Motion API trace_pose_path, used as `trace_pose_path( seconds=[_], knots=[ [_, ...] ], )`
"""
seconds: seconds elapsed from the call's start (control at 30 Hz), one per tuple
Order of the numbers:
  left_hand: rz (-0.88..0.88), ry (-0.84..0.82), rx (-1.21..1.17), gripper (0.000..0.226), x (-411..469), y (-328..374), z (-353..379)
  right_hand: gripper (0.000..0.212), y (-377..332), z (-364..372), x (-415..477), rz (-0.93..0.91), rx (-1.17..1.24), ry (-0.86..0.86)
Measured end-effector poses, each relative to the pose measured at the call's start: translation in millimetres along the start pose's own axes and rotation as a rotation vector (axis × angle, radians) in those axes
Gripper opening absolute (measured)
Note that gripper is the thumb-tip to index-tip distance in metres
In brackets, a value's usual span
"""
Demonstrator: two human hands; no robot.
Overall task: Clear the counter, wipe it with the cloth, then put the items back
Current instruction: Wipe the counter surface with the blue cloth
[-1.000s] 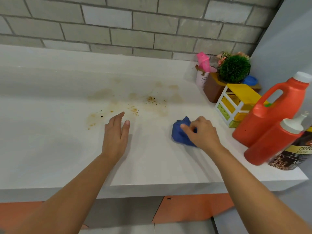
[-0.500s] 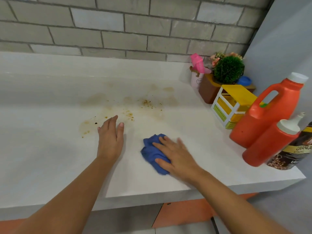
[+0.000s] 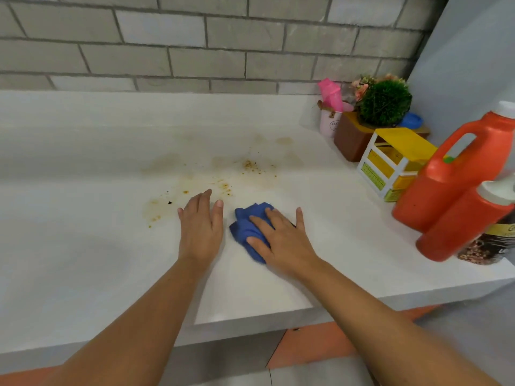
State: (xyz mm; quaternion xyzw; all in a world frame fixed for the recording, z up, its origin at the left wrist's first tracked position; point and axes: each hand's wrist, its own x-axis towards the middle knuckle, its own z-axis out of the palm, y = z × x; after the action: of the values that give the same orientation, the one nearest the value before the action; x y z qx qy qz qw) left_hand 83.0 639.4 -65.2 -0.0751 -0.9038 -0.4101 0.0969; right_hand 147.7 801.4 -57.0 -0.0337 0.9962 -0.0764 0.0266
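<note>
A crumpled blue cloth (image 3: pixel 246 222) lies on the white counter (image 3: pixel 83 246), with my right hand (image 3: pixel 281 238) pressed flat on top of it, fingers spread. My left hand (image 3: pixel 200 224) rests flat on the counter just left of the cloth, holding nothing. Brown stains and crumbs (image 3: pixel 223 176) spread across the counter just beyond both hands.
At the right edge stand a large orange jug (image 3: pixel 446 179), a smaller orange squeeze bottle (image 3: pixel 462 224), a dark coffee pack (image 3: pixel 490 243), a yellow and white mini drawer unit (image 3: pixel 390 162), a potted green plant (image 3: pixel 381 107) and a pink cup (image 3: pixel 330 115). A grey brick wall runs behind.
My right hand slid the blue cloth left and toward me, then flattened onto it. My left hand stayed flat on the counter in nearly the same spot.
</note>
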Motion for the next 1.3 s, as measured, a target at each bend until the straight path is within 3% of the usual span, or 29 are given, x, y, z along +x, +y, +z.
trace_pose_path(
  seconds=[0.07, 0.2, 0.37, 0.47, 0.57, 0.67, 0.73, 0.8, 0.93, 1.0, 1.1, 1.17, 1.23, 1.3],
  knots=[
    [0.018, 0.001, -0.018, 0.047, -1, -1, 0, 0.078, 27, -2, -9, 0.051, -0.021, 0.037],
    [0.029, 0.032, -0.073, 0.054, -3, -2, 0, 0.051, 106, -12, 33, 0.388, -0.069, 0.085],
    [0.006, 0.056, -0.107, 0.048, 10, 9, 1, 0.055, 131, -19, 123, 0.554, -0.029, 0.117],
    [0.029, 0.070, -0.111, 0.051, 32, 21, 6, 0.063, 95, -16, 146, 0.448, 0.001, 0.088],
    [0.014, 0.122, -0.128, 0.047, 59, 28, 13, 0.069, 48, -6, 122, 0.156, 0.064, 0.070],
    [-0.017, 0.140, -0.129, 0.043, 78, 30, 21, 0.075, 57, -3, 94, -0.054, 0.102, -0.001],
    [-0.010, 0.141, -0.118, 0.044, 85, 31, 22, 0.088, 93, -8, 106, -0.037, 0.111, 0.055],
    [-0.003, 0.141, -0.104, 0.044, 90, 31, 22, 0.098, 139, -15, 134, 0.128, 0.078, 0.148],
    [-0.021, 0.152, -0.103, 0.044, 96, 29, 25, 0.063, 158, -30, 191, 0.388, 0.057, 0.096],
    [-0.033, 0.141, -0.095, 0.045, 102, 30, 32, 0.062, 125, -25, 204, 0.315, 0.074, 0.058],
    [-0.022, 0.133, -0.080, 0.043, 114, 36, 43, 0.079, 66, -5, 178, -0.007, 0.105, 0.106],
    [-0.007, 0.130, -0.060, 0.043, 124, 42, 47, 0.076, 51, -2, 146, -0.178, 0.160, 0.052],
    [-0.021, 0.119, -0.048, 0.044, 131, 46, 46, 0.069, 71, -5, 139, -0.224, 0.182, 0.013],
    [-0.067, 0.062, -0.042, 0.046, 138, 46, 42, 0.078, 107, -10, 155, -0.127, 0.156, 0.070]
  ],
)
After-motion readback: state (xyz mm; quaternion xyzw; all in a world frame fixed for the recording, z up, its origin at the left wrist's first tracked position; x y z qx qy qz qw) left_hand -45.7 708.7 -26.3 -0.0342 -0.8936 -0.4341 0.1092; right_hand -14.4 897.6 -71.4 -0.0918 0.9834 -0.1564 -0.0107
